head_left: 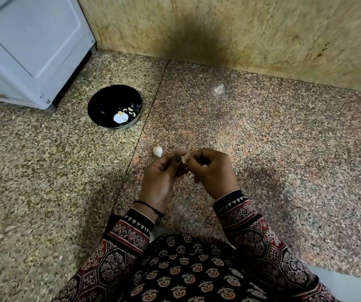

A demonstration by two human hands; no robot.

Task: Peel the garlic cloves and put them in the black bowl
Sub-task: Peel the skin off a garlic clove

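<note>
A small garlic clove (184, 159) with papery skin is held between both hands above the speckled floor. My left hand (162, 177) grips it from the left with thumb and fingers. My right hand (213, 171) pinches its skin from the right with curled fingers. An unpeeled white clove (158, 151) lies on the floor just left of my hands. The black bowl (101, 103) stands on the floor farther away to the left; inside it are a few peeled cloves (130, 111) and a bright white patch (120, 117).
A white appliance (29, 46) stands at the far left, close behind the bowl. A beige stone wall (262, 35) runs along the back. A pale scrap (218, 90) lies on the floor toward the wall. My patterned sleeves and lap fill the bottom of the view.
</note>
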